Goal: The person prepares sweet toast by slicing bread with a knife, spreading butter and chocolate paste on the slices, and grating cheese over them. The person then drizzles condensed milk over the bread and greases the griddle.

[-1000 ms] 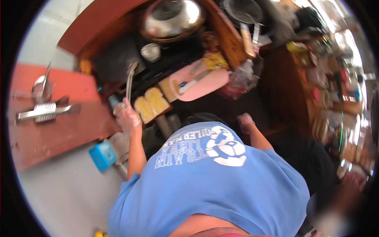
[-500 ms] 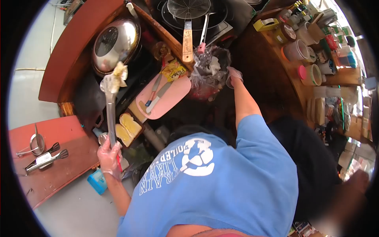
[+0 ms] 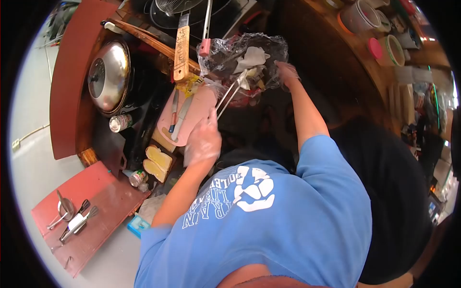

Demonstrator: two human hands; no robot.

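– Where are the tongs [image 3: 238, 82]?
– The left hand [image 3: 203, 139] is clamped on them, within the bag's [image 3: 274, 44] rim. The right hand [image 3: 287, 76], at right rim: fingers, I cannot tell. Better release low.

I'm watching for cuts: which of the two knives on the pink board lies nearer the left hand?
The pale-handled knife, on the side of the pink board toward the left hand. The other knife, its handle red and blue, lies farther off.
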